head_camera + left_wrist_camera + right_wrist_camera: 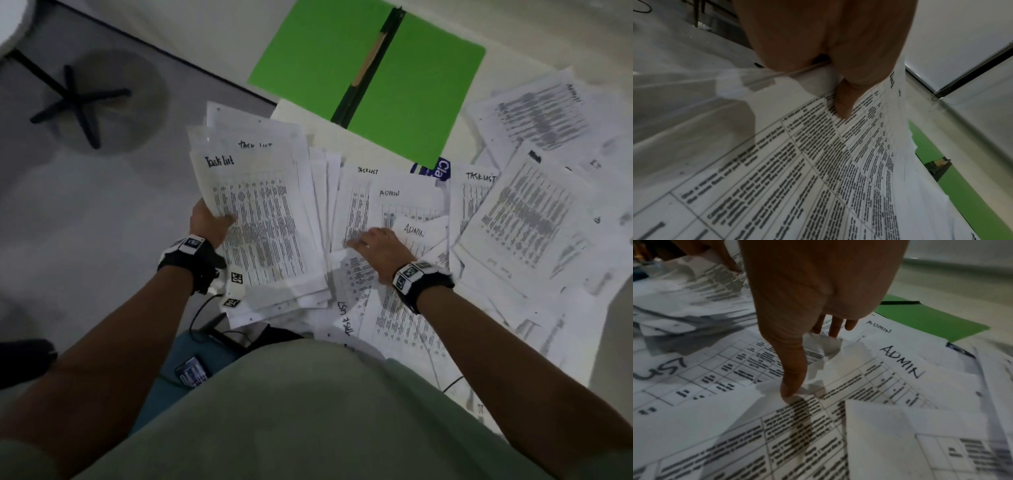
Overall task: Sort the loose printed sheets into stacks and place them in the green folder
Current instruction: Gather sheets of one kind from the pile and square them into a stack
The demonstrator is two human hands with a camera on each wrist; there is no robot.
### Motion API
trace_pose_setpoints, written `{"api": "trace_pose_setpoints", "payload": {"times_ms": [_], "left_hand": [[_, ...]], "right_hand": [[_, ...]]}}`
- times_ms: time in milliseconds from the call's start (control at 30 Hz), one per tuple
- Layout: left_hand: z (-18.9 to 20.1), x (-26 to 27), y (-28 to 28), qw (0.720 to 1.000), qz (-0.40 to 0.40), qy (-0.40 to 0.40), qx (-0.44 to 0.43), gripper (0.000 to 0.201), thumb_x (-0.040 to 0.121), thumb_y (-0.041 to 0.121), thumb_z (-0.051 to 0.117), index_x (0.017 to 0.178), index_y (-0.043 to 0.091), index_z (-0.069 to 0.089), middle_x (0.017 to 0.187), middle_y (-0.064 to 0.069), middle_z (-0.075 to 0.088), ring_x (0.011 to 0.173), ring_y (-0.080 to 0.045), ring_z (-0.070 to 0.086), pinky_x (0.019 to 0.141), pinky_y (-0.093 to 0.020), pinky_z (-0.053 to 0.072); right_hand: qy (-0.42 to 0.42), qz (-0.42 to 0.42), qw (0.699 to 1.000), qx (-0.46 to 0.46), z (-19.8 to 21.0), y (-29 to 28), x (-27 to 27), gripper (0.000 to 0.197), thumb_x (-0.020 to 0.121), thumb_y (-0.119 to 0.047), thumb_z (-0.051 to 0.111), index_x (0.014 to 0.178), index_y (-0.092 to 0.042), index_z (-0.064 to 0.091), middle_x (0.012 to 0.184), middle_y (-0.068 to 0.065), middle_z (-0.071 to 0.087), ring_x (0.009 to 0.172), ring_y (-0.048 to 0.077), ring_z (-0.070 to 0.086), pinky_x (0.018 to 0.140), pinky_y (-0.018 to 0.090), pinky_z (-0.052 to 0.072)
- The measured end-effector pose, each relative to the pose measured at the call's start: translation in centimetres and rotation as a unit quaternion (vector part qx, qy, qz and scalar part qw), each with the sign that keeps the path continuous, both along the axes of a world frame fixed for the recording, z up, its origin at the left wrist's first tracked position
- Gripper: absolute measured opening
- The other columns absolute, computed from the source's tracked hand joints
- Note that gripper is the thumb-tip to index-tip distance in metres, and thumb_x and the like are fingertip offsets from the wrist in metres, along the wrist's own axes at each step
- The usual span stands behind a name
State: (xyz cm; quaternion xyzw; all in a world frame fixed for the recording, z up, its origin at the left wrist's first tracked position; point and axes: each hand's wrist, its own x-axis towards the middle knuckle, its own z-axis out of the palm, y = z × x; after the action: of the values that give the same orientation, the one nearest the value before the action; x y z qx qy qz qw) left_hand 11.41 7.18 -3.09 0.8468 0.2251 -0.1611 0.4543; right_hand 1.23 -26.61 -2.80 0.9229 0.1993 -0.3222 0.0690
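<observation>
The green folder (370,75) lies open at the back of the table, its black spine up the middle; part of the folder (931,319) also shows in the right wrist view. My left hand (212,222) grips a thick stack of "Task List" sheets (260,219), held over the table's left edge, with the thumb (842,100) on the top sheet (818,162). My right hand (376,246) rests on the loose sheets (524,212) that cover the table. Its thumb (793,369) and fingertips (835,327) press on paper beside a sheet marked "ADMIN" (900,360), and a sheet buckles between them.
Loose sheets overlap across the table's right half and near edge. A blue-and-white printed item (435,169) pokes out under the folder's near corner. Off the table's left edge are the floor and a black chair base (78,99). A phone (191,371) lies by my lap.
</observation>
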Motion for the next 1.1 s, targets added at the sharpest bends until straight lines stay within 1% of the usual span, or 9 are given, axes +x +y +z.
{"api": "trace_pose_setpoints", "payload": {"times_ms": [133,200,367,500,667,800,867,1000,1100], "left_hand": [[0.5,-0.5,-0.2,1.0,0.009,-0.011,-0.008,0.042,0.081,0.005,0.071,0.122,0.004,0.058,0.123,-0.016,0.064,0.109,-0.03,0.062,0.095,-0.045,0.05],[0.3,-0.6,0.0,0.999,0.021,0.005,-0.024,0.042,0.08,0.004,0.072,0.12,0.002,0.06,0.12,-0.017,0.065,0.108,-0.03,0.063,0.095,-0.045,0.05],[0.2,-0.7,0.5,0.998,0.014,0.045,-0.036,0.041,0.078,0.005,0.074,0.118,0.0,0.063,0.116,-0.019,0.066,0.107,-0.032,0.064,0.095,-0.041,0.049],[0.7,-1.0,0.2,0.997,-0.032,0.059,-0.038,0.045,0.08,0.002,0.072,0.122,-0.001,0.059,0.122,-0.02,0.064,0.111,-0.032,0.062,0.094,-0.038,0.046],[1.0,-1.5,-0.1,0.996,-0.051,0.062,-0.035,0.053,0.074,0.002,0.077,0.122,0.003,0.055,0.122,-0.016,0.064,0.111,-0.032,0.061,0.097,-0.047,0.047],[0.4,-1.6,-0.2,0.995,-0.035,0.089,-0.017,0.056,0.066,0.008,0.085,0.115,0.0,0.058,0.111,-0.014,0.067,0.104,-0.03,0.064,0.092,-0.043,0.051],[0.4,-1.5,-0.4,0.993,-0.031,0.112,-0.01,0.05,0.07,0.013,0.083,0.11,-0.004,0.057,0.104,-0.012,0.065,0.101,-0.028,0.062,0.09,-0.038,0.05],[0.7,-1.5,-0.5,0.991,0.03,0.11,-0.069,0.053,0.081,0.03,0.072,0.117,-0.005,0.058,0.106,-0.015,0.063,0.098,-0.025,0.057,0.091,-0.04,0.046],[1.0,-1.7,0.0,0.97,0.077,0.152,-0.173,0.089,0.076,0.072,0.053,0.142,0.013,0.042,0.148,-0.015,0.04,0.129,-0.031,0.043,0.108,-0.05,0.031]], "right_hand": [[0.026,0.006,1.0,-0.005,0.7,0.0,0.9,0.06,0.078,-0.01,0.072,0.13,-0.021,0.043,0.115,0.007,0.065,0.103,0.026,0.06,0.091,0.038,0.049],[0.068,0.013,0.998,-0.008,1.9,-0.4,1.5,0.045,0.086,-0.011,0.062,0.128,-0.02,0.047,0.109,0.008,0.066,0.094,0.027,0.066,0.074,0.032,0.05],[0.055,-0.096,0.993,0.039,5.2,-2.8,4.6,0.028,0.089,-0.015,0.059,0.117,-0.015,0.066,0.117,0.015,0.067,0.108,0.032,0.063,0.091,0.038,0.05],[-0.05,-0.255,0.954,0.153,8.1,-5.3,7.2,0.017,0.099,-0.013,0.046,0.106,-0.012,0.062,0.104,0.02,0.068,0.085,0.029,0.063,0.07,0.03,0.044],[-0.222,-0.408,0.841,0.278,11.3,-6.2,10.2,0.046,0.102,-0.03,0.039,0.13,0.004,0.049,0.12,0.03,0.061,0.106,0.038,0.061,0.075,0.025,0.041],[-0.316,-0.525,0.697,0.371,12.6,-5.1,11.8,0.043,0.099,-0.017,0.047,0.138,0.001,0.044,0.137,0.016,0.054,0.127,0.025,0.05,0.095,0.023,0.037],[-0.289,-0.563,0.66,0.405,11.7,-3.6,11.8,0.049,0.097,-0.02,0.049,0.142,-0.002,0.04,0.138,0.006,0.05,0.129,0.016,0.045,0.102,0.02,0.034],[-0.155,-0.593,0.702,0.362,7.2,1.2,9.4,0.06,0.099,-0.015,0.048,0.151,-0.006,0.021,0.157,0.011,0.027,0.144,0.028,0.027,0.115,0.03,0.021],[-0.024,-0.603,0.724,0.336,4.6,5.7,6.3,0.061,0.097,-0.002,0.039,0.153,-0.009,0.013,0.155,0.016,0.029,0.141,0.033,0.033,0.111,0.032,0.029]]}}
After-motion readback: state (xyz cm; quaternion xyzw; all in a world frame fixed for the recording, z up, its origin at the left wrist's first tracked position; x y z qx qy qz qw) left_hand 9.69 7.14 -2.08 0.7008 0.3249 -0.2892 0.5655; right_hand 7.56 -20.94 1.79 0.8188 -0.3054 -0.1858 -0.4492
